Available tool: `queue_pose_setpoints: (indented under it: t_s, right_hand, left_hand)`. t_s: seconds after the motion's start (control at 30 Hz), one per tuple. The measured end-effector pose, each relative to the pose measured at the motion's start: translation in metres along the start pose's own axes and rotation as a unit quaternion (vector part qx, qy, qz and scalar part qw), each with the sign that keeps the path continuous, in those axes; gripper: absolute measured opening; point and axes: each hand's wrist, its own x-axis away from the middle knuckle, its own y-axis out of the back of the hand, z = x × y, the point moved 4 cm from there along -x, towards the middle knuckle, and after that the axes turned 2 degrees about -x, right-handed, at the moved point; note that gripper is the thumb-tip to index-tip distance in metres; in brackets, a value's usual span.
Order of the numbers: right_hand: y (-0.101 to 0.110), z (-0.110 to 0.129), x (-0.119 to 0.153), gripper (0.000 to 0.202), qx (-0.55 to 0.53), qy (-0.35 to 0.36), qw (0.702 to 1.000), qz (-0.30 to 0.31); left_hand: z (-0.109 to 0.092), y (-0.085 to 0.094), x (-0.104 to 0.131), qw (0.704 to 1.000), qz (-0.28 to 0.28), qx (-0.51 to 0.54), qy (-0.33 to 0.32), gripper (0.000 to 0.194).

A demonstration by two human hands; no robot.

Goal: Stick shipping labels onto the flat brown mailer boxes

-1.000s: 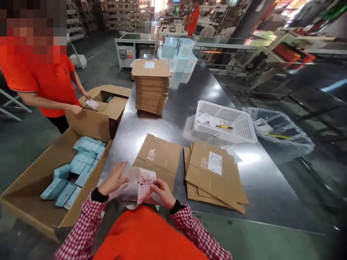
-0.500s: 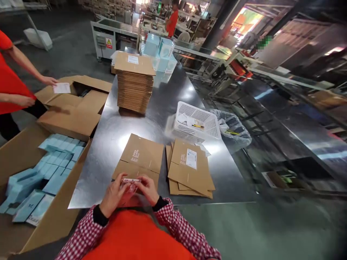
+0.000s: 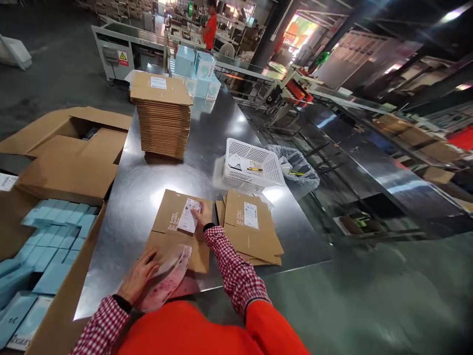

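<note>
On the metal table (image 3: 111, 246) lies a flat brown carton (image 3: 166, 207) with white print. My right hand (image 3: 200, 215) is on a stack of white labels (image 3: 188, 216) on its upper half, fingers closed on the stack. My left hand (image 3: 139, 274) is at the carton's lower left, fingers bent over a pinkish translucent strip (image 3: 172, 281) that curls toward the table's front edge; its exact grip is unclear. To the right, more flat cartons (image 3: 254, 227) lie overlapped, the top one bearing a label.
A tall stack of flat cartons (image 3: 164, 123) stands behind. A white basket (image 3: 253, 162) with papers and a yellow pen sits right of it, beside a lined bin (image 3: 295, 167). Left, a big open carton (image 3: 74, 286) holds light blue boxes. A person (image 3: 210, 29) stands far back.
My hands have moved apart: the right forward onto the carton with the labels, the left back and left with the strip. The view has shifted, and the person at the left is gone from it.
</note>
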Motion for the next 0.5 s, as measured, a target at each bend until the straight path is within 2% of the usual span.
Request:
queue_pose_setpoints:
  t_s: [0.1, 0.2, 0.3, 0.37, 0.47, 0.5]
  right_hand:
    - [-0.017, -0.003, -0.004, 0.045, 0.06, -0.007, 0.997, 0.039]
    - [-0.023, -0.001, 0.003, 0.059, 0.1, 0.007, 0.993, 0.054]
    - [-0.022, 0.002, 0.015, 0.08, 0.219, 0.004, 0.976, 0.001]
    - [-0.029, 0.006, 0.023, 0.079, 0.305, 0.021, 0.952, -0.013]
    - [-0.051, 0.012, 0.026, 0.06, 0.352, 0.115, 0.925, 0.087]
    - [-0.052, 0.01, 0.023, 0.057, 0.356, 0.122, 0.92, 0.114]
  left_hand:
    - [0.006, -0.012, -0.003, 1.0, -0.002, 0.01, -0.012, 0.035]
    - [0.008, -0.017, -0.003, 1.0, -0.007, 0.018, -0.007, 0.035]
    - [0.009, -0.017, -0.002, 1.0, -0.007, 0.024, -0.005, 0.034]
    - [0.009, -0.018, -0.002, 1.0, -0.006, 0.027, -0.002, 0.034]
    - [0.01, -0.018, -0.004, 0.999, -0.005, 0.031, 0.004, 0.033]
    - [0.01, -0.017, -0.005, 0.999, -0.004, 0.032, 0.007, 0.032]
